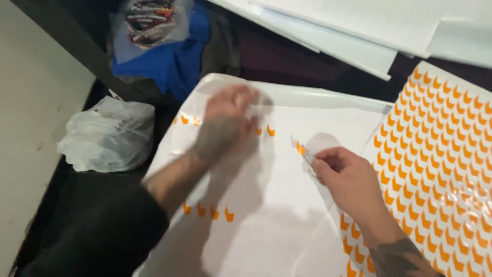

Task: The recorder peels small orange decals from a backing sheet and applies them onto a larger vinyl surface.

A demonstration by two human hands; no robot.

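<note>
A large white backing sheet (287, 215) lies in front of me with a few small orange chevron stickers (207, 211) left on it. My left hand (225, 125) is blurred and rests on the sheet's upper part, fingers pinching a bit of clear film. My right hand (348, 174) pinches a thin tool and a small clear piece with an orange sticker (301, 149) at its tip. To the right lies a glossy sheet (441, 154) covered in rows of orange chevron stickers.
A crumpled white plastic bag (107, 136) sits at the left on a dark surface. Blue cloth (171, 64) and a clear packet with a printed design (151, 20) lie at the back. White sheets (359, 25) are stacked at the top right.
</note>
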